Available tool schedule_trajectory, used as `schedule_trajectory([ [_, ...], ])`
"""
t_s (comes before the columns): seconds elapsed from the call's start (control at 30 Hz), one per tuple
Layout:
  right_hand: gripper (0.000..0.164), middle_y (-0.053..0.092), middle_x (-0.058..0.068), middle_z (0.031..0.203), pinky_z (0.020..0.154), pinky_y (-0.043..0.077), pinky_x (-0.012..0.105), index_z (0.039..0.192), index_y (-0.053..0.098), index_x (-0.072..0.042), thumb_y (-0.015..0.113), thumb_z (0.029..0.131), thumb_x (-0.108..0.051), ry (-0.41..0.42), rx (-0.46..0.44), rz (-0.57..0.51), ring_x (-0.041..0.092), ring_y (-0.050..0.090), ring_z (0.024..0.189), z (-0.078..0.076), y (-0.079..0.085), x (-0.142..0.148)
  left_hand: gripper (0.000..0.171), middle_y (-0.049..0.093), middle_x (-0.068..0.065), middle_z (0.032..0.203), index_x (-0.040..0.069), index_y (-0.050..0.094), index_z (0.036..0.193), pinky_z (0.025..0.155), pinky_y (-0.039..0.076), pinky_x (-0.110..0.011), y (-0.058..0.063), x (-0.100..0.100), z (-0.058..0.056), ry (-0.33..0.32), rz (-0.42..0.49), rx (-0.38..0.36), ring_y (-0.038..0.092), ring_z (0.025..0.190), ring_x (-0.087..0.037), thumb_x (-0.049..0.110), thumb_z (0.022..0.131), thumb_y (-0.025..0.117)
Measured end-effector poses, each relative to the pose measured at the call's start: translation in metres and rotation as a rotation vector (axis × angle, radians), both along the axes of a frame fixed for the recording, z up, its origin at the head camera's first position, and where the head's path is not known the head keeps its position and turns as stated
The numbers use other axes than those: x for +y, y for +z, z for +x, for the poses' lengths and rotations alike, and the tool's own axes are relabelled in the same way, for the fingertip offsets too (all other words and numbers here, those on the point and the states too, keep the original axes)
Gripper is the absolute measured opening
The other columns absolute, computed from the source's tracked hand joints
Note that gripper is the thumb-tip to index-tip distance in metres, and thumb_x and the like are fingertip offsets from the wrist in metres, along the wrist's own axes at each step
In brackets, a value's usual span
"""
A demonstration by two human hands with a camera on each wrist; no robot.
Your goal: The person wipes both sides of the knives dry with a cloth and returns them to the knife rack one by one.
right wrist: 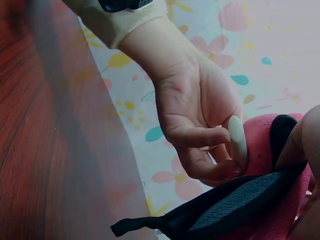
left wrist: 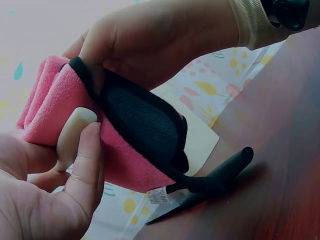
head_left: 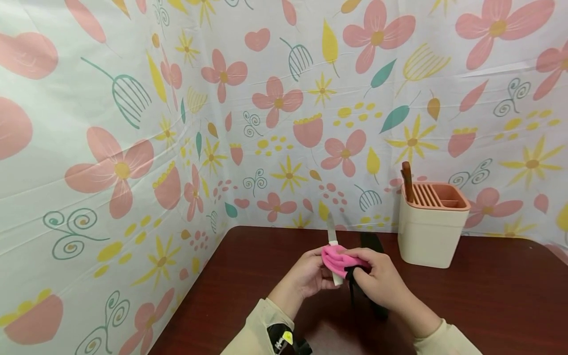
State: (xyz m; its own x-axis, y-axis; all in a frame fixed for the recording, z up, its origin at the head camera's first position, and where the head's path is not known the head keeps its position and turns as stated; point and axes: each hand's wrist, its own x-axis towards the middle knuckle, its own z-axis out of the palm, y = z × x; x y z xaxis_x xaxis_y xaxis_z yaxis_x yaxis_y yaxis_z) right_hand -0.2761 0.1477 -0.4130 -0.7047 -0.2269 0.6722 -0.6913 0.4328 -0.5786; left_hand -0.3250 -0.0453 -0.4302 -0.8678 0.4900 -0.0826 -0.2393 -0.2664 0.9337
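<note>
My left hand (head_left: 309,274) grips the white handle (head_left: 337,280) of a knife, whose bare blade (head_left: 332,230) points up and away. A folded pink cloth (head_left: 334,259) with black trim lies against the knife around the upper handle. My right hand (head_left: 382,277) pinches this cloth between thumb and fingers. In the left wrist view, the handle's rounded end (left wrist: 86,116) shows between the left fingers, beside the cloth's dark inner side (left wrist: 142,122). A black loop (right wrist: 131,226) hangs from the cloth in the right wrist view. Part of the knife is hidden by cloth and fingers.
A long black object (head_left: 372,241) lies on the brown table (head_left: 501,291) behind and under my right hand. At the back right stands a cream holder (head_left: 428,234) with an orange slotted top and a brown-handled utensil (head_left: 407,181). Flower-patterned fabric (head_left: 275,123) hangs behind and left.
</note>
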Motion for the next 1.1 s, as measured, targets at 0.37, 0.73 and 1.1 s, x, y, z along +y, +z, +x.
schedule_trajectory([
  [0.37,0.049,0.075,-0.003,0.104,0.069,0.053,0.021,0.107,0.075,-0.021,0.059,0.079,0.016,0.068,-0.020,0.057,0.000,0.060,0.084,0.007,0.006,0.002,0.037,0.079,-0.004,0.096,0.007,0.068,0.130,0.062,0.062,-0.029,-0.001,-0.001,-0.005,0.041,-0.030,-0.030,0.076,0.074,-0.010,0.029,0.108,0.049],
  [0.73,0.053,0.074,-0.005,0.101,0.063,0.051,0.021,0.110,0.075,-0.021,0.058,0.076,0.017,0.205,0.008,0.094,0.001,0.059,0.077,0.012,0.009,0.005,0.059,0.072,-0.006,0.113,0.007,0.037,0.158,0.067,0.063,-0.029,-0.004,-0.007,-0.006,0.086,-0.029,-0.027,0.074,0.087,-0.010,0.020,0.103,0.055],
  [1.1,0.055,0.074,-0.005,0.093,0.059,0.054,0.025,0.116,0.075,-0.018,0.056,0.080,0.020,0.362,-0.082,0.096,0.004,0.063,0.072,0.022,0.035,0.032,0.066,0.072,-0.007,0.103,0.007,0.038,0.157,0.058,0.060,-0.028,0.001,-0.006,-0.006,0.117,-0.012,-0.005,0.070,0.072,-0.008,0.013,0.095,0.062],
])
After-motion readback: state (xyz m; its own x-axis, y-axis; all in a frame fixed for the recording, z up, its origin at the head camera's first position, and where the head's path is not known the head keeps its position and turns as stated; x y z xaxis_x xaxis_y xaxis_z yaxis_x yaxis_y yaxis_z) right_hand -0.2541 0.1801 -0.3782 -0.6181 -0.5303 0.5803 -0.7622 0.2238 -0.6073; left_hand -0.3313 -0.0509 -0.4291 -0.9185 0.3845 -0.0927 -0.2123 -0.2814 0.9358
